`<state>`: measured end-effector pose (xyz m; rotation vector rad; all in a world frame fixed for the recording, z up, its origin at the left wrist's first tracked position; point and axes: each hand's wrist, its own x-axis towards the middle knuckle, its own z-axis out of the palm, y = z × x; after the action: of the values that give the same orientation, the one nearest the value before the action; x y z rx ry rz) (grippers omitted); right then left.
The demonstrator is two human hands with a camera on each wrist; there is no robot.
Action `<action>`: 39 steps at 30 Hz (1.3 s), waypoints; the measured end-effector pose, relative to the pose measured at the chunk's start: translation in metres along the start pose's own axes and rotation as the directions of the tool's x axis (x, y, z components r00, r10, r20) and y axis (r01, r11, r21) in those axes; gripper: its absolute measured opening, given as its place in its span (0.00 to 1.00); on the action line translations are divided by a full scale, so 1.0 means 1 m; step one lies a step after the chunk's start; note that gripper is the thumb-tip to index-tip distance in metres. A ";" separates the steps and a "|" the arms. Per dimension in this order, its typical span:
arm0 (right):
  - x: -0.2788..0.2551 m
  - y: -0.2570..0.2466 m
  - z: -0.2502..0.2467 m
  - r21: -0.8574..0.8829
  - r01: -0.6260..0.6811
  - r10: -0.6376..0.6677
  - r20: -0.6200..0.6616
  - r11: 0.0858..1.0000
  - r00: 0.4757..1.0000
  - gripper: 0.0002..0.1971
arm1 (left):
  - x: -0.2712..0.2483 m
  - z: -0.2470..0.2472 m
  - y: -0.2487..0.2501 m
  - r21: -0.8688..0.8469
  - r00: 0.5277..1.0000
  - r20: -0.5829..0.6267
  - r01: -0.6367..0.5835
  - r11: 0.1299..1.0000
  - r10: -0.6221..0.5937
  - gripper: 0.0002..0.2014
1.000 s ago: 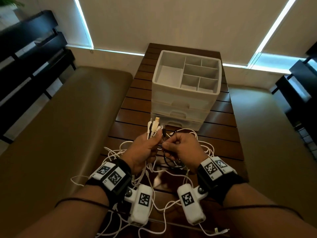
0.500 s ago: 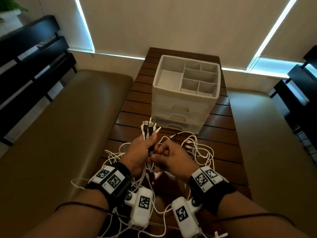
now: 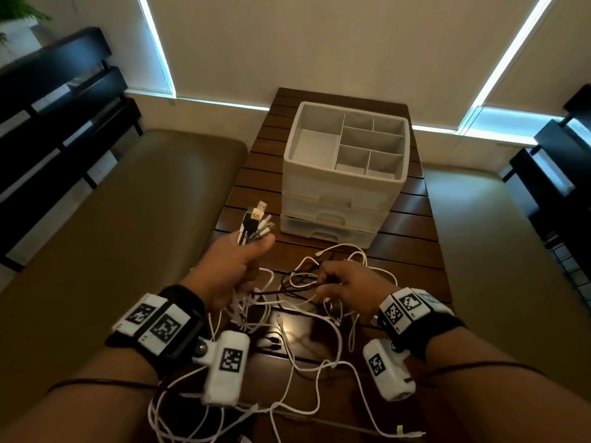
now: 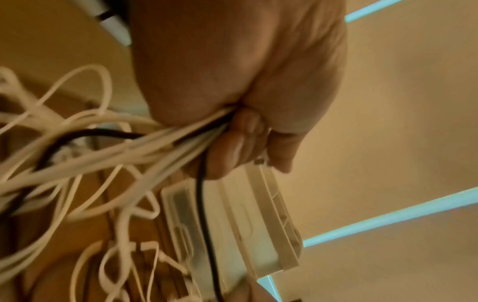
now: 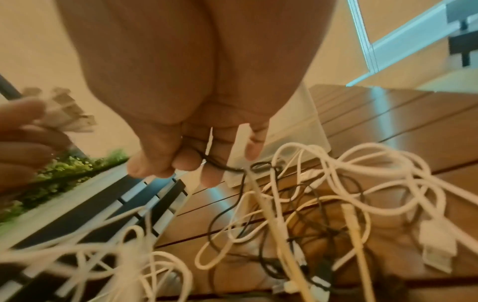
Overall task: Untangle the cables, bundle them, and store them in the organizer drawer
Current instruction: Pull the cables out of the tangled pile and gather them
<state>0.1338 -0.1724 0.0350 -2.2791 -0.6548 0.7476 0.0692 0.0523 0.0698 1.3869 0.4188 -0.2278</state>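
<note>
The left hand (image 3: 224, 276) is clenched round a bunch of cable ends, its fingers (image 4: 232, 147) curled over white and black strands; the plugs (image 3: 256, 227) stick up out of the top of the fist, fanned a little apart. Below the fist the gathered cables (image 4: 145, 143) run down and spread into the tangle. Just beside it, the right hand (image 3: 347, 287) pinches a thin black cable (image 5: 220, 165) between thumb and fingertips (image 5: 210, 175); the wrist view is blurred, so whether it holds one strand or two cannot be told. That black strand leads back toward the left fist across the heap.

Under and around both hands lies the cable tangle (image 3: 307, 318), mostly white loops with a few dark ones, sprawled on the slatted wooden table (image 3: 412, 247) and trailing toward the person. Beyond the left fist's plugs stands the white organizer (image 3: 343, 199), its top tray divided into compartments, with stacked drawers (image 3: 329, 233) below, all closed. Olive cushioned seats (image 3: 121, 225) flank the table on either side.
</note>
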 end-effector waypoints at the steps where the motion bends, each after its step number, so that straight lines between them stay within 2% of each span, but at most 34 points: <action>1: 0.001 0.004 -0.006 -0.044 -0.012 0.012 -0.009 0.999 1.000 0.05 | -0.005 -0.004 0.010 0.270 1.000 0.003 -0.026 0.963 0.026 0.06; 2: 0.003 0.008 -0.012 -0.081 -0.025 0.022 -0.028 0.996 0.999 0.06 | -0.010 -0.009 0.020 0.534 0.998 0.003 -0.048 0.844 0.055 0.04; 3: 0.004 0.013 -0.019 -0.111 -0.037 0.030 -0.061 0.993 0.998 0.06 | -0.012 -0.013 0.028 0.714 0.997 0.016 -0.065 0.697 0.077 0.03; 4: 0.004 0.015 -0.025 -0.137 -0.039 0.026 -0.097 0.990 0.995 0.06 | -0.014 -0.017 0.035 0.799 0.996 0.011 -0.063 0.598 0.090 0.05; 6: 0.006 0.015 -0.033 -0.220 -0.015 -0.015 -0.135 0.975 0.991 0.04 | -0.014 -0.018 0.043 0.835 0.989 -0.048 -0.038 0.549 0.141 0.10; 8: 0.010 0.005 -0.034 -0.317 0.032 -0.071 -0.110 0.948 0.991 0.03 | -0.014 -0.009 0.044 0.812 0.968 -0.075 -0.079 0.579 0.239 0.09; 10: 0.015 -0.009 -0.029 -0.360 0.085 -0.129 -0.099 0.929 0.987 0.04 | -0.012 0.009 0.039 0.714 0.961 -0.053 -0.153 0.683 0.272 0.03; 13: 0.021 -0.024 -0.023 -0.302 0.180 -0.237 -0.167 0.936 0.957 0.06 | -0.008 0.034 0.022 0.543 0.976 -0.028 -0.165 0.823 0.214 0.05; 16: 0.021 -0.028 -0.022 -0.230 0.215 -0.266 -0.223 0.949 0.938 0.06 | -0.003 0.047 0.009 0.493 0.986 -0.008 -0.140 0.858 0.165 0.05; 19: 0.018 -0.023 -0.021 -0.130 0.209 -0.232 -0.198 0.969 0.952 0.04 | -0.003 0.048 0.008 0.431 0.999 0.004 -0.050 0.901 0.054 0.11; 22: 0.015 -0.015 -0.020 -0.138 0.190 -0.209 -0.139 0.972 0.968 0.05 | -0.004 0.042 0.011 0.441 1.000 -0.022 0.023 0.897 -0.015 0.09; 26: 0.019 -0.009 -0.023 -0.236 0.119 -0.146 -0.098 0.964 0.984 0.05 | -0.007 0.030 0.023 0.464 0.997 -0.073 0.025 0.885 0.010 0.08; 31: 0.034 -0.007 -0.028 -0.469 0.048 -0.155 -0.192 0.882 0.969 0.06 | -0.017 0.013 0.030 0.465 0.999 -0.031 0.035 0.884 -0.023 0.08; 36: 0.037 -0.009 -0.028 -0.475 0.082 -0.219 -0.239 0.876 0.946 0.08 | -0.021 0.007 0.025 0.425 0.998 -0.012 0.063 0.903 -0.064 0.08; 39: 0.035 0.000 -0.024 -0.501 -0.027 -0.131 -0.279 0.865 0.951 0.14 | -0.022 0.006 0.027 0.454 1.000 0.007 0.022 0.891 -0.029 0.10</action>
<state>0.1744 -0.1610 0.0385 -2.7549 -0.8298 0.1893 0.0605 0.0489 0.1038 1.8403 0.3859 -0.3740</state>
